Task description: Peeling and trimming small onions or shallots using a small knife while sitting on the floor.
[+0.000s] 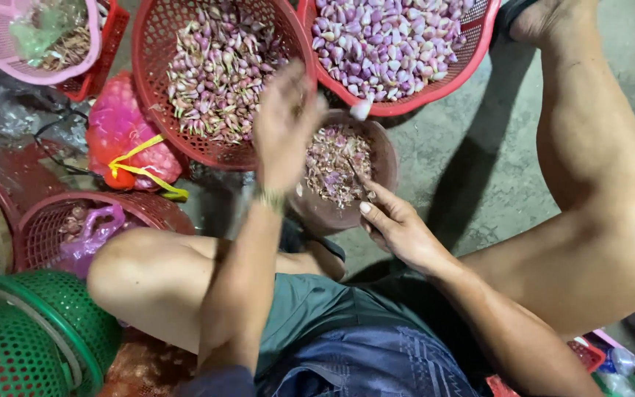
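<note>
Two hands: left hand [282, 125] blurred, grip unclear; right hand [398, 228] pinching a knife [356, 175] over the bowl [387, 158]. Shallots [218, 73]: light, papery, slippery; hold by ends.

The brown bowl [384, 158] sat on the concrete floor, round, shallow and upright, heaped with papery pink-purple shallot peelings and trimmings. Just beyond the bowl stood a red mesh basket [472, 55] filled with peeled, glossy purple-white shallots, its rim overlapping the bowl's far edge. One peeled shallot [361, 109], pale and whitish, showed at that rim, directly above the bowl. A thin knife blade [356, 174], held slanting, lay over the bowl's near side
</note>
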